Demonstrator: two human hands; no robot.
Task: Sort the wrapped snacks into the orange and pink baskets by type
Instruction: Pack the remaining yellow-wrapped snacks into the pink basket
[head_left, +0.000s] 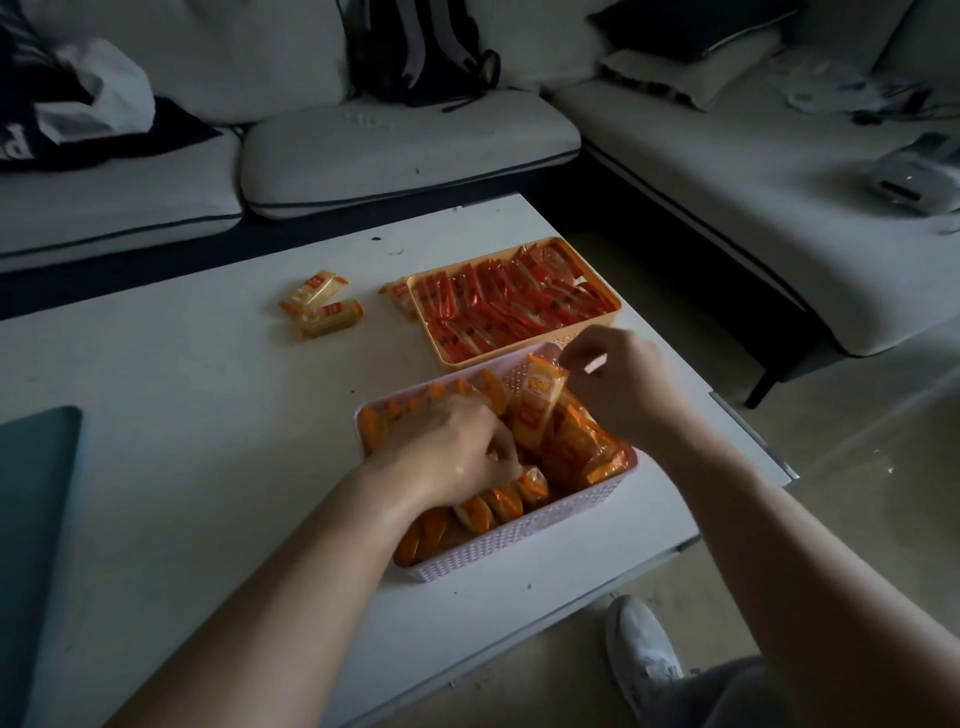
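While the right hand (618, 384) is pinching one yellow snack (540, 405) upright over the pink basket (519, 540), the left hand (457, 447) is curling its fingers among the packed ones, seemingly making room; three more are waiting on the counter (182, 415) beside the orange basket (519, 358)

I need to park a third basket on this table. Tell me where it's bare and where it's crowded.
Bare: the wide stretch of the white table between the teal mat and the pink basket, and the near strip in front of that basket. Crowded: the right side, where the orange basket and pink basket sit close together, and three loose yellow-wrapped snacks left of the orange basket.
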